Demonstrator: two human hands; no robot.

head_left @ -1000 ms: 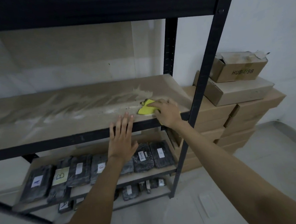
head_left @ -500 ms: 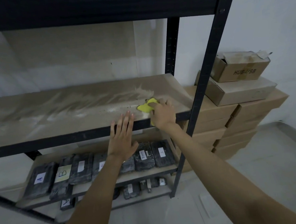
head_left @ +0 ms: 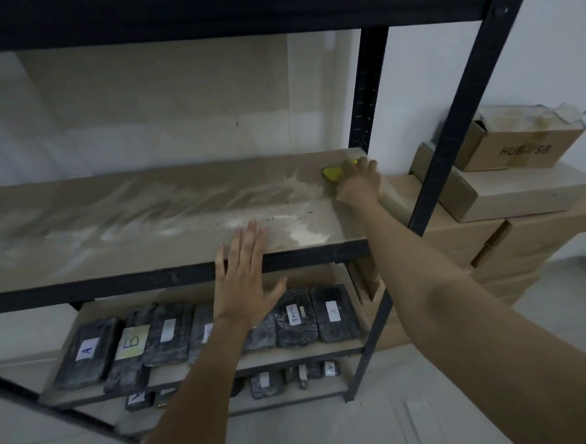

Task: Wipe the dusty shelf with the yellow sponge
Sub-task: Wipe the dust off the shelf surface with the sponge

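Head view. The right hand [head_left: 358,183] is reaching to the far right corner of the dusty shelf [head_left: 146,210], fingers curled down over the yellow sponge [head_left: 334,174] and pressing it flat on the board; only the sponge's left end is showing past the fingers. The grip appears chosen to bear weight on the sponge at the back edge, close to the black upright post [head_left: 366,90]. The left hand [head_left: 242,280] is lying open, fingers spread and holding nothing, with its fingertips resting on the shelf's front lip, probably bracing the body during the reach. Pale dust streaks and a white patch are lying on the board between and to the left of the two hands, so most of the surface is judged as yet uncleaned.

Containers: beyond the right hand, outside the rack, stacked cardboard boxes [head_left: 509,195] are sitting closed, contents not visible; the top box [head_left: 524,149] is standing with its flaps open, showing pale wrapping. Below the left hand, dark wrapped packets [head_left: 297,317] with white labels are lying in rows on the lower shelves.
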